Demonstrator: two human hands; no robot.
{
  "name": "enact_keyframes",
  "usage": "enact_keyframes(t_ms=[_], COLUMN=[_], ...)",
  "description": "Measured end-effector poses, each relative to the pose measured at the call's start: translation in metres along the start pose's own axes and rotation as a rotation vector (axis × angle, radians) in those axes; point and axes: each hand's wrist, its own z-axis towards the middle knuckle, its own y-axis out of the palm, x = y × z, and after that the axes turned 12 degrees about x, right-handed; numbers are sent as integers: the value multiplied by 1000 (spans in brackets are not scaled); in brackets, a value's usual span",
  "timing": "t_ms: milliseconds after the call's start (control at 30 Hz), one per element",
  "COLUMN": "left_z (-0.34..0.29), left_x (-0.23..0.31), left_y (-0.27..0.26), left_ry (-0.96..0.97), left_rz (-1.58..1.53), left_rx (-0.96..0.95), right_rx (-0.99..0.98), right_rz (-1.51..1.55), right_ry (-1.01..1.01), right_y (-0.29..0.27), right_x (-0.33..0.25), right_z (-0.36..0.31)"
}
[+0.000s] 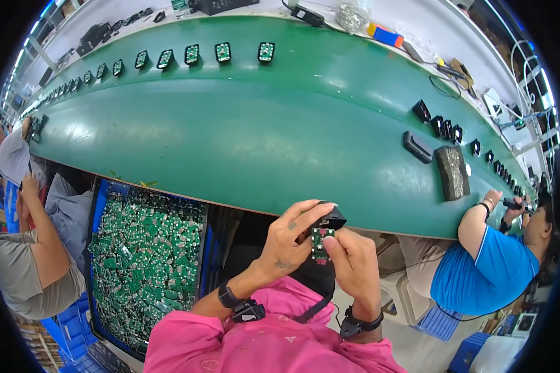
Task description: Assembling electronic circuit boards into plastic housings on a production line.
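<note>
Remotely, I watch left fingers (300, 216) hold a black housing (334, 219), right fingers (338, 250) pinching a green board (320, 237) that (if pressure slackens) could drop below them.

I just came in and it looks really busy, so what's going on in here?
A person in a pink top holds a small black case in the left hand and a little green circuit board in the right hand, just below it. Whether they touch is hard to tell. A blue-edged bin on the person's left holds lots of green boards. Cases with boards in them stand along the green table. Someone in a blue shirt sits to the right.
</note>
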Motion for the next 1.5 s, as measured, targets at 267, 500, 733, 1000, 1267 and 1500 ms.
enact_keyframes(t_ms=[267,500,733,1000,1267,1500], left_z=[-4,-1,1,5,10,15], left_x=[8,17,17,17,8,16], left_y=[-2,-16,-8,-8,-13,-5], left_ry=[-102,-489,-560,-551,-731,-563], left_rz=[-104,-327,-333,-272,-305,-153], left_rx=[-37,-220,-123,-180,-199,-190], right_rx=[196,252,256,123,52,156], right_rz=[270,84,171,24,45,152], right_ry=[257,104,137,117,108,132], right_y=[12,17,27,28,37,40], right_x=[11,18,29,23,27,28], right_z=[-5,2,0,0,2,9])
